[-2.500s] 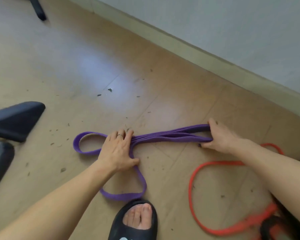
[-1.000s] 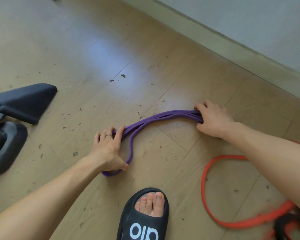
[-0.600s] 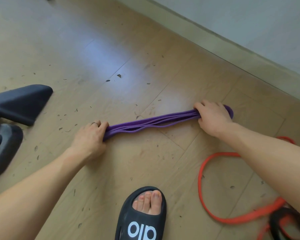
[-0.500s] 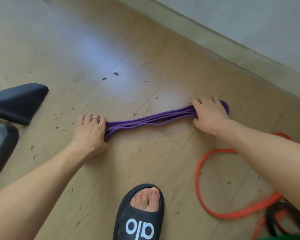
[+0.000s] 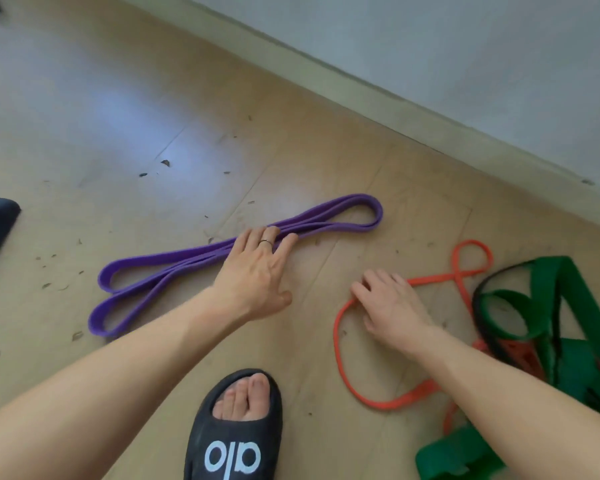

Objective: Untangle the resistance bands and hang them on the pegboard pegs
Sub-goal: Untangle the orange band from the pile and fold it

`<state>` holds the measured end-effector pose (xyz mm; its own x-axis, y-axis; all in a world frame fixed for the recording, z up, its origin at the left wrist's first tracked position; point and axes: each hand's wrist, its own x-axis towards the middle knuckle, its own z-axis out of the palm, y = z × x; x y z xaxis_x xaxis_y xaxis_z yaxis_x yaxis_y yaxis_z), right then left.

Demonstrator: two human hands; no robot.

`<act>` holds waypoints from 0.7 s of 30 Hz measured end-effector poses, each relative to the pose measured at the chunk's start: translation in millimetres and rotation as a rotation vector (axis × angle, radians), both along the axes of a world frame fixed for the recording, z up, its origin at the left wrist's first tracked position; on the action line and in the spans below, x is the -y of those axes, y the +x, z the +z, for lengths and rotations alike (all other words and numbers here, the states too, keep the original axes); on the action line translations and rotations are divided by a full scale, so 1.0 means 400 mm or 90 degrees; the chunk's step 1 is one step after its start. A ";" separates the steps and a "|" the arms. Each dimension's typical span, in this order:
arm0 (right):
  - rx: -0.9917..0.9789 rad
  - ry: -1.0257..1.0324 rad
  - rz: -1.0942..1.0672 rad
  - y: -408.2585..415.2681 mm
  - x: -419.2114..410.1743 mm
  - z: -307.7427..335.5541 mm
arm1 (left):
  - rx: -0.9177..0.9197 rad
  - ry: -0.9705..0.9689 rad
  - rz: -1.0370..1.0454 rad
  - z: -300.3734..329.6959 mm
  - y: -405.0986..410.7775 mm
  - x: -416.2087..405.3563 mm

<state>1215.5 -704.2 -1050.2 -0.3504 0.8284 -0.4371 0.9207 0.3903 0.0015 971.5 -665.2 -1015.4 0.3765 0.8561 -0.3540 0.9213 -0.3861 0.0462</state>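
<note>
- The left hand (image 5: pixel 257 275) lies flat, fingers straight, on the folded purple band (image 5: pixel 174 268).
- The right hand (image 5: pixel 390 306) curls its fingers on the orange band (image 5: pixel 340 358).

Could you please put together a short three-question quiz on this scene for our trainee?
1. True or false: the purple band is already hanging on a peg.
2. Which band does the right hand touch? A) purple B) orange C) green
3. Fill in: the left hand rests its fingers on the ______ band.

Key
1. False: it lies folded on the floor.
2. B: the fingers rest on the orange band, whose far end twists into a small loop beside the green band.
3. purple
</note>
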 end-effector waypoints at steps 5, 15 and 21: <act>-0.111 0.075 -0.130 0.032 0.020 0.105 | 0.127 -0.100 0.008 0.055 0.154 0.027; -0.426 0.377 -0.184 0.148 0.107 0.632 | 0.477 -0.266 0.042 0.498 0.341 0.080; -0.581 0.291 -0.355 0.227 0.232 0.925 | 0.544 -0.194 -0.071 0.807 0.460 0.182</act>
<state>1306.2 -796.8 -680.1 0.0816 0.9822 0.1695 0.6962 0.0655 -0.7148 1155.6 -737.8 -692.5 0.6893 0.7142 -0.1215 0.4850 -0.3303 0.8098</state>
